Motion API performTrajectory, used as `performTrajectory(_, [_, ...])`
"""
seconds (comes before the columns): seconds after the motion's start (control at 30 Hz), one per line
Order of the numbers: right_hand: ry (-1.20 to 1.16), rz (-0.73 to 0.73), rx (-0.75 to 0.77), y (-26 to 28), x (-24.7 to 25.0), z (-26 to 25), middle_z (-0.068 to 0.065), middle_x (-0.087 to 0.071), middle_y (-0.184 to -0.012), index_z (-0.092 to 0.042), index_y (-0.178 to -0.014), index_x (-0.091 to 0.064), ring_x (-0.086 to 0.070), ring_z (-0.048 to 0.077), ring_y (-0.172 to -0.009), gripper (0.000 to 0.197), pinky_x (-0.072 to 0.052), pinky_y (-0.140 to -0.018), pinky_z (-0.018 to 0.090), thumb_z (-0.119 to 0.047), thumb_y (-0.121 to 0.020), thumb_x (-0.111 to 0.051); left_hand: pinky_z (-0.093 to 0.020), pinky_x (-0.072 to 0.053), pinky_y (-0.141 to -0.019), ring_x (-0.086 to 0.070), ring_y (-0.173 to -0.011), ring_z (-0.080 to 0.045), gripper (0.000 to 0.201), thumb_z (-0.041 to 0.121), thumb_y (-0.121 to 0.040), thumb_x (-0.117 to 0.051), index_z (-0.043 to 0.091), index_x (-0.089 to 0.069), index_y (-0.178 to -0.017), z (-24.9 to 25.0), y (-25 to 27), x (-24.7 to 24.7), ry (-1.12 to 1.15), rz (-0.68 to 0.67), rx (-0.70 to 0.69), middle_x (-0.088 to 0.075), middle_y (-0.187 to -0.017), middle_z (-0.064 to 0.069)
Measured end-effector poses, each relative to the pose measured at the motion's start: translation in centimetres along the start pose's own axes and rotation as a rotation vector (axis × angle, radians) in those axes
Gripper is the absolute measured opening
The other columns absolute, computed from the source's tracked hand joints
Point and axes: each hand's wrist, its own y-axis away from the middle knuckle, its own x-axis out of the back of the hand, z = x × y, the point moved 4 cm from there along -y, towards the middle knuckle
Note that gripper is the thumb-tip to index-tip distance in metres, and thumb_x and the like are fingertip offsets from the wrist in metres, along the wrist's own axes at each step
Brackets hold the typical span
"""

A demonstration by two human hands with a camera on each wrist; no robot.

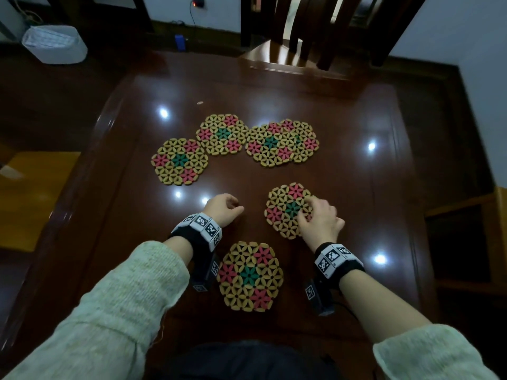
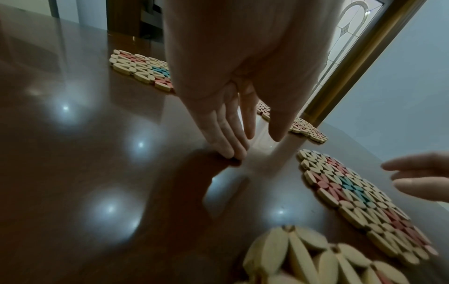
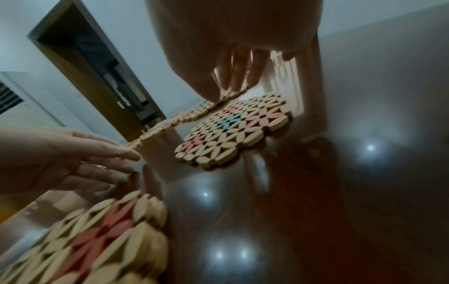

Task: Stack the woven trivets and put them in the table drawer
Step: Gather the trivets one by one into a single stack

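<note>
Surface: dark glossy wooden table with lamp reflections; a chair stood at its far edge.
Trivets: six flat hexagonal mats of pale oval wooden beads, with pink flowers and a green centre.
Far group: one trivet toward the left edge, a second beside it, then two overlapping ones; none was stacked neatly yet.
Near trivet: it lay alone by the near edge, between the two wrists.
Right hand: the right hand hovered over the right-side trivet, fingers relaxed and spread, holding nothing; probably it reached to lift this one first.
Left hand: the left hand rested its straight fingertips on bare wood, gripping nothing, perhaps for balance.
Drawer: not visible.
</note>
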Motion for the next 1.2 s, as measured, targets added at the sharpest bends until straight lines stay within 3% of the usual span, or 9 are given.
performTrajectory(0.1, [0.03, -0.047, -0.301, -0.4, 0.5, 2.0, 0.005, -0.041, -0.143, -0.021, -0.14, -0.039, -0.036, 0.029, -0.132, 0.073, -0.031, -0.105, 0.049, -0.054, -0.081, -0.064, -0.032, -0.05, -0.095, -0.061, -0.109, -0.018, 0.05, 0.036, -0.084, -0.068, 0.013, -0.057, -0.127, 1.6, -1.2, -0.6, 0.018, -0.033, -0.034, -0.065, -0.119, -0.003])
performTrajectory(0.2, [0.015, -0.239, -0.415, -0.3, -0.4, 2.8, 0.01, -0.034, -0.144, -0.018, -0.14, -0.037, -0.033, 0.032, -0.133, 0.087, -0.03, -0.107, 0.049, -0.065, -0.073, -0.066, -0.028, -0.05, -0.093, -0.064, -0.104, -0.017, 0.053, 0.034, -0.082, -0.072, 0.01, -0.058, -0.127, 3.4, -2.0, -1.5, 0.043, -0.06, -0.052, -0.068, -0.116, -0.004])
performTrajectory(0.47, [-0.168, -0.219, -0.462, -0.1, -1.6, 2.2, 0.008, -0.046, -0.135, -0.015, -0.128, -0.04, -0.043, 0.03, -0.127, 0.064, -0.03, -0.106, 0.046, -0.038, -0.079, -0.073, -0.033, -0.059, -0.083, -0.07, -0.091, -0.019, 0.052, 0.016, -0.073, -0.082, 0.004, -0.062, -0.119, 3.2, -3.0, -3.7, 0.369, -0.162, 0.118, -0.067, -0.111, -0.012])
performTrajectory(0.57, [-0.354, -0.207, -0.396, -0.2, -1.6, 1.7, 0.006, -0.059, -0.119, -0.017, -0.125, -0.035, -0.058, 0.024, -0.104, 0.049, -0.039, -0.095, 0.039, -0.024, -0.087, -0.065, -0.031, -0.059, -0.08, -0.07, -0.092, -0.02, 0.04, 0.013, -0.076, -0.079, 0.001, -0.064, -0.111, 3.2, -2.9, -3.7, 0.427, -0.179, 0.144, -0.068, -0.109, -0.014])
performTrajectory(0.67, [-0.625, -0.161, -0.378, -0.4, -1.5, 1.7, 0.005, -0.057, -0.115, -0.018, -0.125, -0.042, -0.058, 0.007, -0.083, 0.042, -0.049, -0.078, 0.026, -0.014, -0.089, -0.063, -0.026, -0.059, -0.072, -0.069, -0.079, -0.015, 0.022, 0.016, -0.081, -0.075, 0.002, -0.068, -0.097, 3.4, -2.4, -3.2, 0.426, -0.182, 0.15, -0.071, -0.096, -0.014])
performTrajectory(0.8, [-0.833, -0.089, -0.369, -0.3, -0.8, 1.2, 0.005, -0.066, -0.11, -0.027, -0.114, -0.053, -0.066, 0.017, -0.096, 0.032, -0.057, -0.087, 0.041, -0.014, -0.088, -0.063, -0.02, -0.056, -0.058, -0.064, -0.071, -0.011, 0.019, 0.024, -0.082, -0.074, 0.007, -0.065, -0.084, 3.6, -1.5, -2.2, 0.468, -0.157, 0.12, -0.068, -0.085, -0.008])
performTrajectory(0.93, [-0.908, -0.07, -0.304, 0.3, 0.3, 0.0, 0.006, -0.066, -0.112, -0.023, -0.12, -0.055, -0.066, 0.018, -0.1, 0.033, -0.057, -0.087, 0.04, -0.013, -0.089, -0.062, -0.025, -0.052, -0.058, -0.061, -0.064, -0.014, 0.026, 0.035, -0.084, -0.07, 0.011, -0.065, -0.078, 3.5, 0.0, -1.0, 0.483, -0.119, 0.106, -0.068, -0.084, -0.009])
performTrajectory(1.1, [-1.066, -0.167, -0.32, 2.4, 0.9, -1.1, 0.011, -0.065, -0.115, -0.018, -0.115, -0.059, -0.065, 0.023, -0.104, 0.031, -0.055, -0.089, 0.039, -0.001, -0.089, -0.061, -0.014, -0.034, -0.034, -0.048, -0.048, -0.013, 0.037, 0.04, -0.093, -0.056, 0.009, -0.063, -0.073, 2.4, 3.6, 0.8, 0.325, -0.082, 0.092, -0.057, -0.066, -0.004])
performTrajectory(1.2, [-1.171, -0.284, -0.346, 4.4, 1.1, -1.8, 0.007, -0.065, -0.109, -0.019, -0.107, -0.061, -0.066, 0.025, -0.1, 0.029, -0.057, -0.086, 0.041, 0.004, -0.089, -0.058, -0.017, -0.035, -0.037, -0.049, -0.052, -0.013, 0.039, 0.046, -0.095, -0.049, 0.009, -0.061, -0.089, 1.2, 6.1, 1.0, 0.215, -0.132, 0.107, -0.058, -0.074, -0.002])
